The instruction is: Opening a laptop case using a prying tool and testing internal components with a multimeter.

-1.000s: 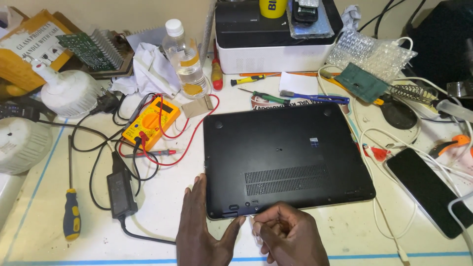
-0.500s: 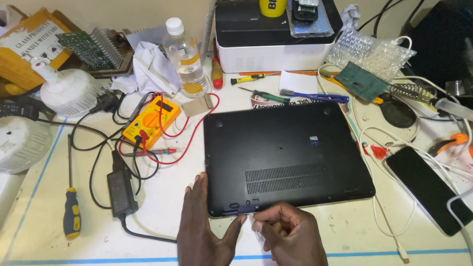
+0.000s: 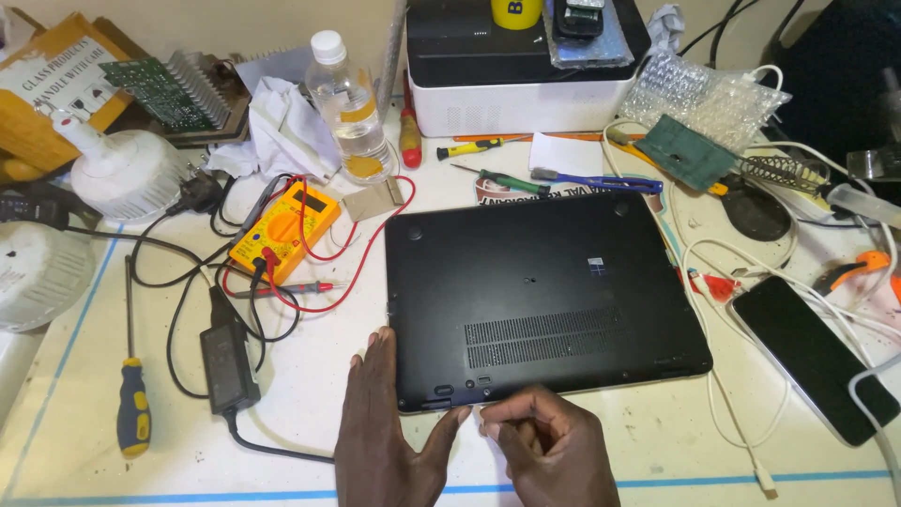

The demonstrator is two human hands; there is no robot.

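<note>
Barely anything is shifting since the earlier frame; both hands are keeping their spots. Head view: I'm seeing my left hand (image 3: 385,441) lying flat, fingers together, thumb touching the near left corner of the flat black upside-down laptop (image 3: 535,296). My right hand (image 3: 549,451) is curling loosely at its near edge, fingertips pinching together. The yellow multimeter (image 3: 283,228) is sitting left.

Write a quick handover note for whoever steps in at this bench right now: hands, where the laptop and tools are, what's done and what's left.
Left hand: flat on the table, thumb at the near edge of the laptop.
Right hand: curled, fingertips at the same edge; whether it holds anything cannot be told.
Laptop lies bottom up, cover on.
Multimeter sits to its left, green screwdriver behind it.
Done: laptop flipped.
Left: cover not yet off.
</note>
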